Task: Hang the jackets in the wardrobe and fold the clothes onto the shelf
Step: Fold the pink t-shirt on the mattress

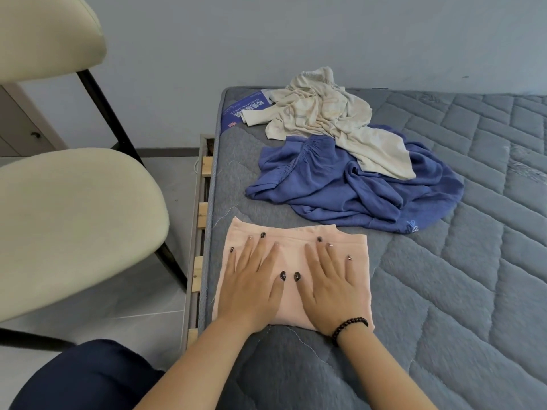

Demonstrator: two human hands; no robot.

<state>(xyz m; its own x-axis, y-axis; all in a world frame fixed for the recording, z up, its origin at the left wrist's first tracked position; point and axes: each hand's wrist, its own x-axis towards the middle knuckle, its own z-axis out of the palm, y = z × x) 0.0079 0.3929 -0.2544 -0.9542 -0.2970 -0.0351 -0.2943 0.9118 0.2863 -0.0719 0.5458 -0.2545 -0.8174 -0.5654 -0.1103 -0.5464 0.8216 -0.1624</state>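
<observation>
On the bed, near its edge: pink cloth, folded. Left hand and right hand flat, fingers spread wide, pressing it smooth, likely to keep folds neat.

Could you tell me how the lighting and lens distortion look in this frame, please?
Head view: soft, even light, with no glare on the pink garment and only faint shadows under both hands; wide-angle bending curves the chair and the mattress edge; focus is fairly sharp.

Your arms are bare; dark polish covers your nails, a dark beaded bracelet circles your right wrist, and you wear navy trousers.
</observation>
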